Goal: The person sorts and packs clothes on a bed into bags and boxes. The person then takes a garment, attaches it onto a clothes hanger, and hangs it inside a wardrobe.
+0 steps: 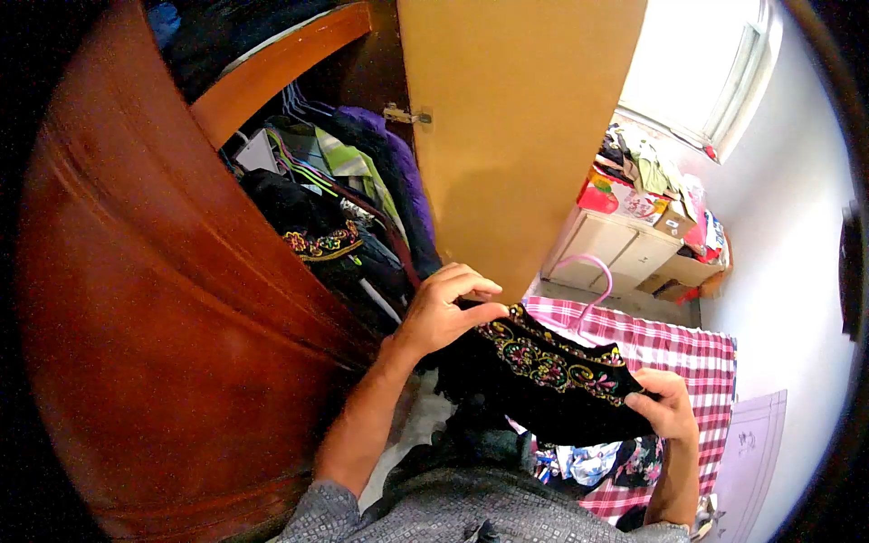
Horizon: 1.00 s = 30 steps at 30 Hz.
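A black top (552, 398) with colourful floral embroidery along its neckline hangs in front of me on a pink hanger (593, 281), whose hook stands above the collar. My left hand (450, 308) is at one shoulder of the top, thumb and fingers around the cloth. The other shoulder is pinched by my right hand (665, 404), with the thumb on the front. The arms of the hanger are mostly hidden inside the top.
On my left stands an open wardrobe with a reddish-brown door (181, 362) and several hung clothes (362, 172). A yellowish door panel (516, 127) rises ahead. A checked cloth (697, 362), a cabinet (606, 249) and boxes (620, 199) are to the right.
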{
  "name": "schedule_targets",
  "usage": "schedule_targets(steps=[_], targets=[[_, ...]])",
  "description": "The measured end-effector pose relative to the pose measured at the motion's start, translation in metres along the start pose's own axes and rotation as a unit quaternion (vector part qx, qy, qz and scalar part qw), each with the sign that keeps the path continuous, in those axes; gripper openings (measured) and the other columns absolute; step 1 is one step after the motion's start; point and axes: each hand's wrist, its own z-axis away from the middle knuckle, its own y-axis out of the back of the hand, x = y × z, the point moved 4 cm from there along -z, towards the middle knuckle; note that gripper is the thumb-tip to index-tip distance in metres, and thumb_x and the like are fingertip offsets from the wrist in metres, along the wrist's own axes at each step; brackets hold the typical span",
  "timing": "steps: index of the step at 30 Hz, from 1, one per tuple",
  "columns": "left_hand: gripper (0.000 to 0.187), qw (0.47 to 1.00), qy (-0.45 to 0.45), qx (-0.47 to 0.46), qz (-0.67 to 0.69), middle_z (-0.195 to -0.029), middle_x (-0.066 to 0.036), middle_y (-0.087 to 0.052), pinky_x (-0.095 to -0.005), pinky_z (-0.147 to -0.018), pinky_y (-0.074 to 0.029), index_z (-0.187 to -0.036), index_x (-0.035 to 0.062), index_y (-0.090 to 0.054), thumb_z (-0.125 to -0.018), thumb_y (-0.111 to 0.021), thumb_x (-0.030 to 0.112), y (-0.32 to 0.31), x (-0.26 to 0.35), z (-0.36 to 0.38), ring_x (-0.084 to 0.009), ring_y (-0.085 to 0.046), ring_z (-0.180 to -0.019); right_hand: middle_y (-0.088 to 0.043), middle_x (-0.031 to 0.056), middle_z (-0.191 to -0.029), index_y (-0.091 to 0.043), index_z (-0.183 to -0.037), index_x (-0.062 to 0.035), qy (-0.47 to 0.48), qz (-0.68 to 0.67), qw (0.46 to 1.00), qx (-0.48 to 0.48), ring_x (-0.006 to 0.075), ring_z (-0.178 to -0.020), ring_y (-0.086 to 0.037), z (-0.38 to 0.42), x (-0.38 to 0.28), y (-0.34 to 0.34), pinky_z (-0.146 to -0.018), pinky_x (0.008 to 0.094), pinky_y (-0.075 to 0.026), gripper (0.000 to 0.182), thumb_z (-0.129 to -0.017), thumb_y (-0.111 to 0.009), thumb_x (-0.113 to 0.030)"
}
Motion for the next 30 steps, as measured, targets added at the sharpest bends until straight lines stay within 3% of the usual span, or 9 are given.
schedule_targets(steps=[2,4,6,13,15,18,19,22,30], targets=[[0.022,0.998,-0.017,0.018,-0.052,-0.097,-0.01,-0.071,-0.032,-0.081,-0.053,-0.101,0.0029,-0.073,-0.082,-0.081,0.012,0.004,-0.02,0.002,-0.0232,-0.068,-0.092,-0.072,0.0132,-0.088,-0.071,-0.097,0.0054,-0.012,0.003,1.0,0.007,0.0213,-0.08,-0.067,-0.007,0.005,0.004,-0.074,0.0317,-0.051,0.018,-0.08,-0.073,-0.001],[0.022,0.977,0.097,0.162,-0.095,-0.106,-0.012,-0.07,-0.0338,-0.087,-0.054,-0.105,0.0003,-0.071,-0.089,-0.075,0.013,0.018,-0.043,0.003,-0.0249,-0.068,-0.096,-0.072,0.0135,-0.088,-0.071,-0.096,0.0056,0.003,0.033,0.999,-0.014,0.0219,-0.08,-0.067,-0.02,0.008,0.011,-0.074,0.0317,-0.051,0.019,-0.078,-0.073,-0.001],[0.03,0.95,0.158,0.203,-0.176,-0.122,-0.017,-0.064,-0.0387,-0.094,-0.052,-0.118,-0.0007,-0.064,-0.092,-0.071,0.014,0.03,-0.067,0.011,-0.031,-0.065,-0.11,-0.072,0.0149,-0.088,-0.071,-0.095,0.0061,0.002,0.019,0.999,-0.03,0.0232,-0.08,-0.069,-0.027,0.02,0.016,-0.074,0.0321,-0.052,0.019,-0.077,-0.074,0.001],[0.032,0.83,0.171,0.24,-0.473,-0.127,-0.025,-0.06,-0.0507,-0.108,-0.04,-0.118,-0.0061,-0.06,-0.09,-0.065,0.008,0.071,-0.135,-0.033,-0.0435,-0.053,-0.124,-0.072,0.0152,-0.086,-0.072,-0.096,0.0054,-0.017,0.028,0.994,-0.107,0.0217,-0.075,-0.07,-0.113,0.038,0.045,-0.069,0.0321,-0.053,0.02,-0.076,-0.075,-0.001],[0.035,0.756,0.207,0.143,-0.604,-0.129,-0.026,-0.059,-0.0539,-0.115,-0.033,-0.117,-0.0083,-0.062,-0.086,-0.066,0.007,0.08,-0.143,-0.045,-0.0439,-0.051,-0.127,-0.073,0.0158,-0.086,-0.073,-0.095,0.0049,0.018,0.01,0.993,-0.117,0.0214,-0.074,-0.07,-0.135,0.04,0.054,-0.066,0.0318,-0.053,0.02,-0.076,-0.076,-0.001],[0.038,0.719,0.245,0.115,-0.639,-0.13,-0.026,-0.06,-0.0549,-0.119,-0.027,-0.116,-0.009,-0.064,-0.083,-0.067,0.009,0.092,-0.143,-0.063,-0.0425,-0.049,-0.13,-0.073,0.0154,-0.085,-0.073,-0.095,0.0045,0.037,0.01,0.988,-0.147,0.0217,-0.072,-0.069,-0.167,0.042,0.068,-0.064,0.0319,-0.052,0.02,-0.076,-0.076,-0.001],[0.028,0.717,0.251,0.127,-0.638,-0.124,-0.027,-0.063,-0.0522,-0.121,-0.021,-0.104,-0.0091,-0.07,-0.08,-0.065,0.004,0.097,-0.141,-0.072,-0.0395,-0.049,-0.13,-0.072,0.0158,-0.084,-0.072,-0.093,0.0047,0.055,0.011,0.986,-0.155,0.023,-0.071,-0.069,-0.178,0.043,0.071,-0.064,0.0324,-0.052,0.02,-0.075,-0.076,-0.002],[0.029,0.686,0.276,0.08,-0.668,-0.122,-0.024,-0.065,-0.0524,-0.121,-0.022,-0.103,-0.0072,-0.072,-0.081,-0.066,0.011,0.11,-0.16,-0.081,-0.0373,-0.051,-0.128,-0.071,0.0165,-0.084,-0.071,-0.09,0.005,0.092,0.01,0.979,-0.181,0.0257,-0.069,-0.069,-0.206,0.048,0.076,-0.062,0.0335,-0.051,0.019,-0.074,-0.077,-0.003],[0.033,0.519,0.513,-0.284,-0.622,-0.129,-0.008,-0.069,-0.0614,-0.121,-0.001,-0.12,0.0165,-0.075,-0.093,-0.059,0.028,0.11,-0.166,-0.078,-0.0327,-0.051,-0.129,-0.07,0.0183,-0.084,-0.07,-0.089,0.0062,0.087,-0.044,0.97,-0.225,0.028,-0.071,-0.068,-0.249,0.045,0.081,-0.065,0.0345,-0.051,0.022,-0.07,-0.076,-0.003]])
